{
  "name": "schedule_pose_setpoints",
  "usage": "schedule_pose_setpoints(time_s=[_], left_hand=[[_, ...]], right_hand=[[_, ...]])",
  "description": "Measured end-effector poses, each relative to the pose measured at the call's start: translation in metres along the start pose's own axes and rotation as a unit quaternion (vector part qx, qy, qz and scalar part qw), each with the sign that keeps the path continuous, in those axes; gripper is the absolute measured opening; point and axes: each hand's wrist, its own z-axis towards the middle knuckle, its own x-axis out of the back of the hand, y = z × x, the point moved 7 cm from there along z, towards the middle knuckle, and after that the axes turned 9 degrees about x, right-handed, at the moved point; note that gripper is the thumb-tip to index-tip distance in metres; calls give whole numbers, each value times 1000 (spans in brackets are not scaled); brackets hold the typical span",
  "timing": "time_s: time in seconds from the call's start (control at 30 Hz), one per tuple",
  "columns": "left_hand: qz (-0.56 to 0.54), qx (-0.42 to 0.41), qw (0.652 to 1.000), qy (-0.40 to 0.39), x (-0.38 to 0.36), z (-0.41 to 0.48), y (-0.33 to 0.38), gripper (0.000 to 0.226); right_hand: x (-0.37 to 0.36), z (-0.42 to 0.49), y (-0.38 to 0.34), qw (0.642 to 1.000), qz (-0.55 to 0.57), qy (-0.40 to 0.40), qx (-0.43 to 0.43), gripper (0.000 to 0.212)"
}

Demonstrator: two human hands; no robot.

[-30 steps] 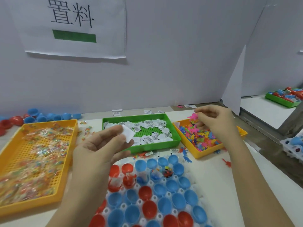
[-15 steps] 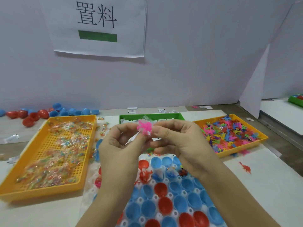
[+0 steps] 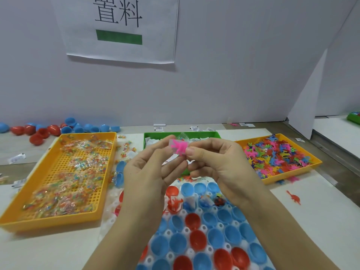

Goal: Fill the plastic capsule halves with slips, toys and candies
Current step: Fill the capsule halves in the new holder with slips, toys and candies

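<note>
Pinching from the left with thumb and forefinger of the left hand (image 3: 148,172); between, a pink toy (image 3: 179,148), small and splayed, no clear long axis; pinching from the right with the right hand (image 3: 220,166), fingertips nearly meeting. Held in front of the green tray (image 3: 145,141), straight above the capsule halves (image 3: 178,243). Likely next: down and toward the body into an empty half, equally near either hand

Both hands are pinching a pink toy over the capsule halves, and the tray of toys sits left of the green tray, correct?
No. The tray of toys sits right of the green tray; the tray on the left holds wrapped candies. The head view shows this. Otherwise right: the left hand and right hand pinch the pink toy over the capsule halves.
</note>
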Motion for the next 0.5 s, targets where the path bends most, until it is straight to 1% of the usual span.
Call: schedule_pose_setpoints(time_s=[0.07, 0.17, 0.2, 0.23, 0.27, 0.37, 0.5], left_hand=[[4, -7, 1000, 3, -1, 0, 1, 16], [9, -25, 1000, 7, 0, -1, 3, 15], [12, -29, 1000, 4, 0, -1, 3, 15], [16, -31, 999, 1, -1, -1, 3, 15], [19, -32, 999, -3, -1, -1, 3, 16], [23, -38, 999, -13, -2, -1, 3, 17], [34, -44, 998, -29, -2, 2, 5, 23]], right_hand=[[0, 0, 3, 1000, 11, 6, -9, 22], [-1, 1, 6, 1000, 21, 6, -20, 48], [-1, 1, 6, 999, 24, 3, -23, 52], [-2, 1, 7, 999, 26, -2, -25, 51], [-2, 1, 8, 999, 25, -10, -26, 45], [-3, 2, 8, 999, 27, -32, -23, 20], [-4, 1, 5, 998, 38, -47, -15, 13]])
